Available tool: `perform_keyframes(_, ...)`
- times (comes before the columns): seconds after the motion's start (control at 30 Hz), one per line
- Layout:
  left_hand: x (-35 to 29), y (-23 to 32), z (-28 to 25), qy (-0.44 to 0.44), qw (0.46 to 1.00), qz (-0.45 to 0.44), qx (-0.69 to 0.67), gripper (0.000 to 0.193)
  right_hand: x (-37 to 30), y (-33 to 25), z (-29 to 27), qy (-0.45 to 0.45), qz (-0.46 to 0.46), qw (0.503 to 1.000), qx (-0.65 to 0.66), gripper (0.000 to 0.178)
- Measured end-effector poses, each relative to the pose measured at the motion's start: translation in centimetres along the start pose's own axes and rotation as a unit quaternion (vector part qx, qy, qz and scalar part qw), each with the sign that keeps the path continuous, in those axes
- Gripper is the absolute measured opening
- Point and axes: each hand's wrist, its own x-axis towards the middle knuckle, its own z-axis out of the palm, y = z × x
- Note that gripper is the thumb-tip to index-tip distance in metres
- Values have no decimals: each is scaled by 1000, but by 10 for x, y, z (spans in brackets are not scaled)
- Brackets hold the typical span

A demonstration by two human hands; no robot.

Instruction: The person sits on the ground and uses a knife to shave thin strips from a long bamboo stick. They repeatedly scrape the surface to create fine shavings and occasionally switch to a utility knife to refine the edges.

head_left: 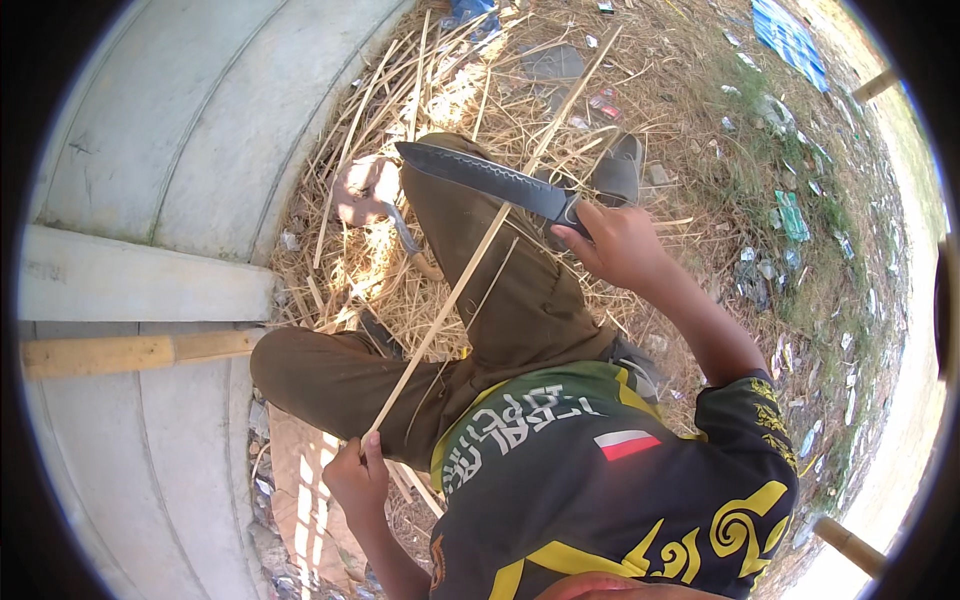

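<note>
My right hand (620,245) is closed around the handle of a large knife (480,178). Its broad dark blade points left, above my bent knee. With its fingers pinched, my left hand (357,475) grips the near end of a long, thin bamboo strip (440,317). The strip slants up and away across my trouser legs, crosses the knife blade and runs on over the shavings. Whether the blade's edge touches the strip I cannot tell. Beside my knee lies a curved blade tool (403,230) with a wooden handle.
A grey panelled wall (190,130) rises at the left, with a bamboo pole (140,353) against it. Split strips and shavings (365,115) cover the ground ahead, near a wooden block (360,190). Cardboard (305,500) lies at lower left. Grass and scattered litter (790,215) spread rightward.
</note>
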Motion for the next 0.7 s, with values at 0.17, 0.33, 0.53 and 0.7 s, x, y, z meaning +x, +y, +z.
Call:
perform_keyframes(0.17,-7,4,-7,-24,1000,4,-5,53,12,63,13,-24,46,998,-46,48)
perform_keyframes(0.33,8,30,-18,-66,994,-79,-48,51,28,52,28,-4,187,982,3,54)
perform_keyframes(0.53,4,1,-11,-45,998,-26,23,40,21,35,18,-47,268,926,263,62)
perform_keyframes(0.7,-4,-12,-7,-32,999,7,31,42,8,45,25,-121,336,818,451,62)
